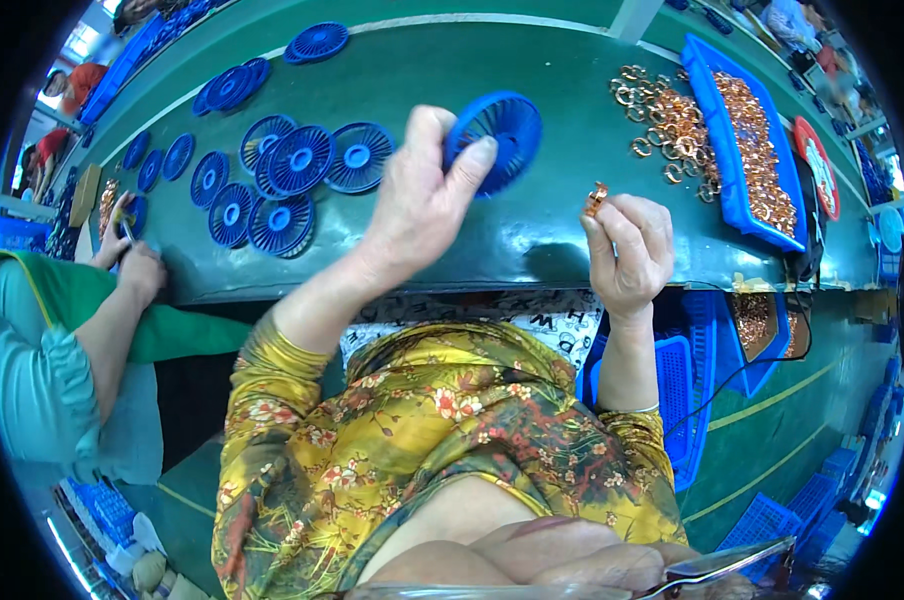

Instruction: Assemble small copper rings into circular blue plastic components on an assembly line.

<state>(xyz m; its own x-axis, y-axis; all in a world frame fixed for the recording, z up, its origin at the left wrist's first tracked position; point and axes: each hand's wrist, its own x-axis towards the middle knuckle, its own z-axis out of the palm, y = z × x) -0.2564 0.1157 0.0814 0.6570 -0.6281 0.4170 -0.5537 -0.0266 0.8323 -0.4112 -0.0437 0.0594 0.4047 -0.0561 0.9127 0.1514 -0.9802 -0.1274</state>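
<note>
Head view: left hand point(422, 195) pinches a blue disc point(494, 128) by its rim, tilted above the green bench point(532, 240), while right hand point(627, 245) pinches a copper coil point(596, 198) at fingertips beside it, near the coil pile point(672, 125) and blue tray point(712, 110).

Long green workbench point(532, 250), green floor point(772, 440), perhaps daylit.

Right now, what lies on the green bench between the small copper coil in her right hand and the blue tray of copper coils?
In the head view, a loose heap of copper coil rings lies on the green bench between the small copper coil in the right hand and the blue tray.
</note>
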